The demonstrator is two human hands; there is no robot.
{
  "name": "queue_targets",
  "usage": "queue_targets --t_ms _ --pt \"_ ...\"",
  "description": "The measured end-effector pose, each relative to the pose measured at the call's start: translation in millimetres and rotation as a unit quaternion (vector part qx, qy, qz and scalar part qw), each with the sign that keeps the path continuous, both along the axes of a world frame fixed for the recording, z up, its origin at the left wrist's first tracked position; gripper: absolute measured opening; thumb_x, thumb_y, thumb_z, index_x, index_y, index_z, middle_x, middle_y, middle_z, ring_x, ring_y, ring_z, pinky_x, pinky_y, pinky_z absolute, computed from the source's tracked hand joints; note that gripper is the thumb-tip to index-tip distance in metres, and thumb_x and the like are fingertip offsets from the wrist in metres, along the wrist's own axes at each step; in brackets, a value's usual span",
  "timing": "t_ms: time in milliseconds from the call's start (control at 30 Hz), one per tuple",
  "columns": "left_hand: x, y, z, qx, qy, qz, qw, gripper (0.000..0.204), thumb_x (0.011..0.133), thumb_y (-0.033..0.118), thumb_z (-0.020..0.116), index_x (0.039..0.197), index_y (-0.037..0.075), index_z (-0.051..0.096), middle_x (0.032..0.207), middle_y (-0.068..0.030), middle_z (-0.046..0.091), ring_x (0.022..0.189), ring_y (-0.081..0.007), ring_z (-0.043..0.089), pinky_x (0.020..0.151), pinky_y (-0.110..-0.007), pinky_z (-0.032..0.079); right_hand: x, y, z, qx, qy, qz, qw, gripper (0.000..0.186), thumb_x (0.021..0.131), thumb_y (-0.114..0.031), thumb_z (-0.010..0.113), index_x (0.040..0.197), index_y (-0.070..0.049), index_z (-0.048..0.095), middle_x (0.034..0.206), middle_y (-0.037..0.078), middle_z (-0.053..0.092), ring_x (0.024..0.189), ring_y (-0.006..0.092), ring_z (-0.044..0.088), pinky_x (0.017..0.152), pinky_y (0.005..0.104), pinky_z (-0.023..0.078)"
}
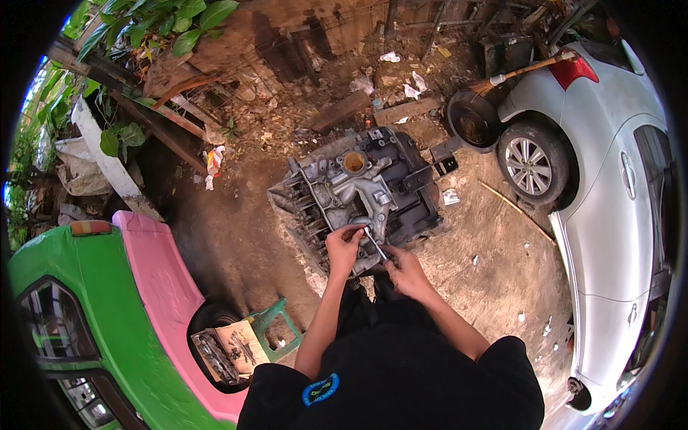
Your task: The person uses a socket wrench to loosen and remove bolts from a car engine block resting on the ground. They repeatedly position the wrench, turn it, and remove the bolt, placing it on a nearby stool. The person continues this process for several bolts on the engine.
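A grey metal engine point(362, 190) with a round opening on its upper casting stands on the ground in front of me. My right hand point(406, 272) is closed round the lower end of a slim silver wrench point(374, 244). The wrench slants up and left to the near edge of the engine. At its upper end, my left hand point(344, 247) has its fingers bent and pinched against the tool's head. Those fingers hide the exact point where the wrench meets the engine.
A silver car point(605, 193) stands along the right, a green and pink vehicle point(154, 287) along the left. Beside the latter, an open cardboard box point(240, 345) of metal parts lies by a green plastic stool point(278, 326). A black basin point(473, 120) and a broom point(512, 75) are behind the engine.
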State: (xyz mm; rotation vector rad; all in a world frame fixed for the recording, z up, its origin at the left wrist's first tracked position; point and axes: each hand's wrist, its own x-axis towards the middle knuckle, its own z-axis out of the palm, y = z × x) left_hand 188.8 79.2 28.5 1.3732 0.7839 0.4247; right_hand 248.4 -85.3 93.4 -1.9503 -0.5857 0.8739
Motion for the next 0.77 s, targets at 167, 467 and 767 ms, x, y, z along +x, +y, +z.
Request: queue_targets --t_ms 167,467,767 --pt "4.6 6.2 -1.9 0.004 0.021 -0.029 0.999 0.010 0.088 -0.007 0.061 0.096 -0.008 0.068 0.083 -0.0097 0.069 0.071 -0.0140 0.067 0.064 -0.026 0.054 -4.7 0.7 -4.4 0.014 0.003 -0.030 0.999 0.040 0.085 -0.008 0.052 0.123 0.003 0.057 0.097 0.026 0.062 0.090 0.0378 0.060 0.080 0.0425 0.046" --pt "-1.2 6.9 -7.7 -0.045 -0.041 -0.055 0.997 0.014 0.091 -0.006 0.057 0.103 -0.007 0.065 0.086 -0.0106 0.068 0.072 -0.0158 0.068 0.064 -0.027 0.055 -11.9 4.2 -12.5 -0.045 -0.072 0.022 0.996 0.026 0.093 -0.011 0.048 0.113 0.005 0.055 0.083 0.027 0.064 0.075 0.0409 0.064 0.069 0.0470 0.048" --pt "-22.9 -0.1 -21.9 -0.029 -0.093 -0.119 0.988 0.029 0.095 -0.001 0.054 0.123 -0.003 0.057 0.101 -0.0113 0.066 0.091 -0.0150 0.066 0.080 -0.027 0.053 -8.5 5.4 -5.9 -0.088 -0.048 0.076 0.992 0.037 0.095 -0.019 0.050 0.122 0.006 0.049 0.084 0.034 0.061 0.083 0.0497 0.060 0.076 0.0550 0.046"
